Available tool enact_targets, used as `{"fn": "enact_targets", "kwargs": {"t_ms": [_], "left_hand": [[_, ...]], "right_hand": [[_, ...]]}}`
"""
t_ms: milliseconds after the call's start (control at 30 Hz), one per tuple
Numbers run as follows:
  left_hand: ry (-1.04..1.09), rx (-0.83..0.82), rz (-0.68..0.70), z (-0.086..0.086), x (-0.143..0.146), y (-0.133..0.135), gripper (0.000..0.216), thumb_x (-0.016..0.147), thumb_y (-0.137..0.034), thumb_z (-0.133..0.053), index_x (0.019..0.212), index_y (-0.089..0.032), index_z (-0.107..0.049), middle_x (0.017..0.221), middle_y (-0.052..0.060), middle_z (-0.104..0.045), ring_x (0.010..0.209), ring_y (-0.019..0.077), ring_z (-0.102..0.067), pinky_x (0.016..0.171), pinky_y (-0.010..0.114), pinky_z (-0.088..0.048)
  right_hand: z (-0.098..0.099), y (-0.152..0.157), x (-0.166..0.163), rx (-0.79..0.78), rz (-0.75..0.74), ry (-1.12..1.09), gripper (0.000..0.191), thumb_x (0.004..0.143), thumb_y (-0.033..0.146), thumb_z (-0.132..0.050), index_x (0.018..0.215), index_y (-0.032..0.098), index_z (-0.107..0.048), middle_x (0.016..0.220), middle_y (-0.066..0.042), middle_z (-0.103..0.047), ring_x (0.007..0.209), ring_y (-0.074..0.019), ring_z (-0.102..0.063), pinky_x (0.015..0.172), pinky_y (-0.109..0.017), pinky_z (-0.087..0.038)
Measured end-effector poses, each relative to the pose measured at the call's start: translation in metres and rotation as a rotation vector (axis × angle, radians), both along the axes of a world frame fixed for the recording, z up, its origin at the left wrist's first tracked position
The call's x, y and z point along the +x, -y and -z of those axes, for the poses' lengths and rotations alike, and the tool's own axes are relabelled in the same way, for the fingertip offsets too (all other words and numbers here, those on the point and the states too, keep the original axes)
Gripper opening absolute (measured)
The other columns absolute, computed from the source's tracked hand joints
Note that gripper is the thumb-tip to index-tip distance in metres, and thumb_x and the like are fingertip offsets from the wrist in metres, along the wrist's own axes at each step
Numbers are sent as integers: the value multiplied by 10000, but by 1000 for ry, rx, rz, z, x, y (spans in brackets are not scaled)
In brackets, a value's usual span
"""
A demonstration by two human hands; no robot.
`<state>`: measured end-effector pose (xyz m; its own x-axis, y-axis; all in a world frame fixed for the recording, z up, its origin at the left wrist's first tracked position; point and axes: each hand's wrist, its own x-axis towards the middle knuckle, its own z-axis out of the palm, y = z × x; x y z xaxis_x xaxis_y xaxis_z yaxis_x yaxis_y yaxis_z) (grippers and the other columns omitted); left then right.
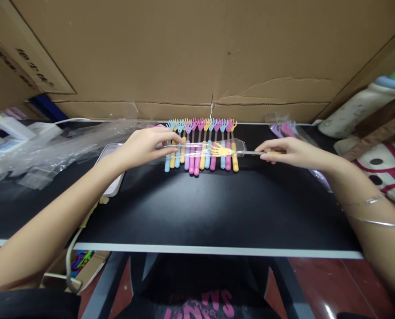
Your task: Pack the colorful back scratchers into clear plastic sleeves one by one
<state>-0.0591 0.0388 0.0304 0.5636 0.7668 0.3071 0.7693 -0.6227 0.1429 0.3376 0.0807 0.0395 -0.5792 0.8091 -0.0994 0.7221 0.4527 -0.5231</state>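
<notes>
My right hand grips the handle end of a yellow back scratcher, held level and pointing left. Its hand-shaped head sits inside the mouth of a clear plastic sleeve. My left hand pinches that sleeve farther left, thumb and fingers together. Under and behind the sleeve lies a row of back scratchers in pink, blue, yellow and purple, heads toward the cardboard and handles toward me. The sleeve partly covers their handles.
Clear plastic sleeves are heaped at the left, near a phone. Bagged back scratchers lie at the right, by a bottle and a bag with a cartoon face. Cardboard stands along the back of the black table.
</notes>
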Motion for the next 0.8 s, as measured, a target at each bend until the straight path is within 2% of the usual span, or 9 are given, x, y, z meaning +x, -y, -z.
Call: {"fn": "enact_targets", "kwargs": {"t_ms": [267,433,633,800], "left_hand": [[4,8,14,0,3,2,340,964,-474,-455,1141,-268,-659,1106,15,-697,914,172,-626,768,256,-421],[-35,-49,2,-1,6,4,445,947,-529,-462,1306,-294,-577,1110,15,-702,917,185,-639,751,251,-417],[-61,-123,98,-2,11,8,589,912,-586,-501,1418,-286,-478,1340,44,-613,1107,224,-617,922,295,-429],[-64,-99,109,-2,14,12,616,885,-601,-532,1415,-294,-471,1394,43,-578,1203,243,-576,988,328,-415]], "right_hand": [[10,2,-8,18,-5,-60,514,831,632,-567,1072,193,-682,741,-30,-642,614,-151,-565,612,-290,-435],[13,6,-15,-3,-10,-97,469,853,579,-574,1083,182,-670,704,-13,-618,526,-116,-528,562,-267,-426],[12,14,-24,-42,-16,-117,499,839,601,-575,1081,175,-672,676,-2,-599,487,-99,-496,511,-249,-410],[10,15,-26,-4,-8,-113,508,832,627,-564,1064,188,-674,646,6,-583,493,-99,-472,500,-243,-373]]}}
